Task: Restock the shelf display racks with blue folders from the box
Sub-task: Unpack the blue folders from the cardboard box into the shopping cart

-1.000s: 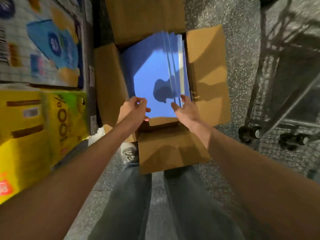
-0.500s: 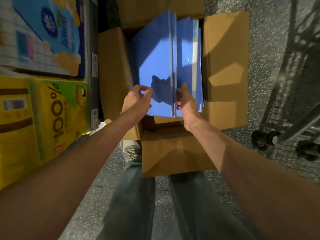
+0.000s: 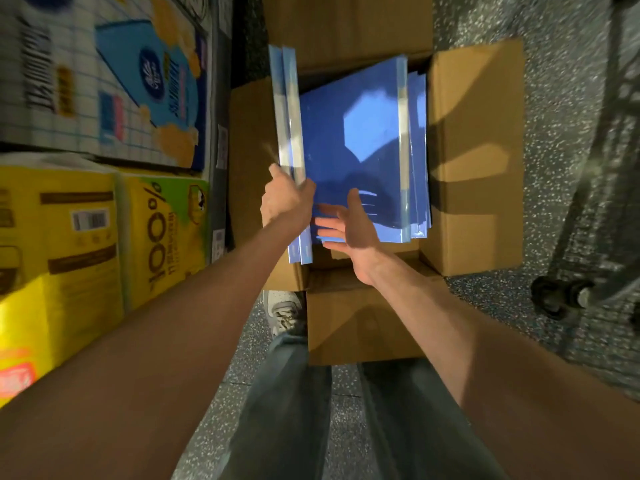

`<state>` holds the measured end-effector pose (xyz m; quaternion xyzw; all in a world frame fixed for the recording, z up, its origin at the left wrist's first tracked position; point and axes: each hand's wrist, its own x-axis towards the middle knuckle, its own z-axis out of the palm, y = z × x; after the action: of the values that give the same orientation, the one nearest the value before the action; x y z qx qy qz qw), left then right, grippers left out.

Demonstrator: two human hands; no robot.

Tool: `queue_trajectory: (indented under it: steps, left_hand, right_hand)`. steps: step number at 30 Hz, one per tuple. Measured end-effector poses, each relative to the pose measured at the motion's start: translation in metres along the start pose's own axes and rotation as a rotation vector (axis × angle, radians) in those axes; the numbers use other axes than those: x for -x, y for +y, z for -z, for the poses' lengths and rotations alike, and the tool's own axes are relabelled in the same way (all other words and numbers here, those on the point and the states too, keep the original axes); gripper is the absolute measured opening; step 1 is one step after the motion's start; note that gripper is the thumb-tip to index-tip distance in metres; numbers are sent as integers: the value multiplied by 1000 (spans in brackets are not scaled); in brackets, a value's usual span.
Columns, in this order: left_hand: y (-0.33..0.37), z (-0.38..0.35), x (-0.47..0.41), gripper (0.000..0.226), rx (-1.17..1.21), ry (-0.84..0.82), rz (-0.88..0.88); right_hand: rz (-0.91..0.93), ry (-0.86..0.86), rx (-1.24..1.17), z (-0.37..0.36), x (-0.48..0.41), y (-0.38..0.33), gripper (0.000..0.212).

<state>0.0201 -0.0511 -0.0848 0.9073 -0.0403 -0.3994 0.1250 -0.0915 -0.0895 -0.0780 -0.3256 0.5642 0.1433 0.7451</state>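
An open cardboard box (image 3: 474,161) stands on the floor in front of me, with a stack of blue folders (image 3: 360,140) inside. My left hand (image 3: 285,199) is shut on a thin bundle of blue folders (image 3: 289,109), held on edge above the box's left flap. My right hand (image 3: 349,223) hovers open, palm toward the bundle, over the near end of the stack in the box. Its fingers are spread and hold nothing.
Shelving on the left holds yellow packs (image 3: 69,244) and a blue-and-white pack (image 3: 114,77). A wheeled metal cart (image 3: 595,216) stands at the right. My legs and one shoe (image 3: 284,313) are right behind the box on the speckled floor.
My left hand has lifted a bundle of folders up and to the left, away from the stack. My right hand has let go of the folders and opened.
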Motion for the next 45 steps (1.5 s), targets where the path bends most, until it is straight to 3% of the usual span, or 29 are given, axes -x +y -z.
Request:
queue_trajectory:
  steps: [10,16,21,25,30,34,36,39,42,45]
  left_hand:
    - [9,57,74,32,-171,57,-108]
    - [44,124,173,43,-267,11,-248]
    - [86,190,270,56,-179,7,-320]
    - [116,239,333,45,29,39,-387]
    - [137,292,394,60,253,5,-481]
    - [141,320,436,30,407,-25,-565]
    - [142,330,452,44,451,-49,-628]
    - [127,344,492,47,491,-56,-685]
    - [117,350,515,40,499,-53,-687]
    - [102,354,541,40,520,-75,-718]
  right_hand:
    - [-10,93,93,27,76,-15,71]
    - [76,75,177,37,174,-53,64]
    - [129,135,231,42,271,-94,48]
    - [209,223,356,48,337,-115,37]
    - [193,326,449,66,405,-112,58]
    - [218,281,202,80,460,-102,57]
    - [243,222,61,83,477,-96,53]
    - [346,271,-25,95,498,-74,77]
    - [404,386,-69,82,553,-71,45]
    - [479,508,-55,78,594,-57,40]
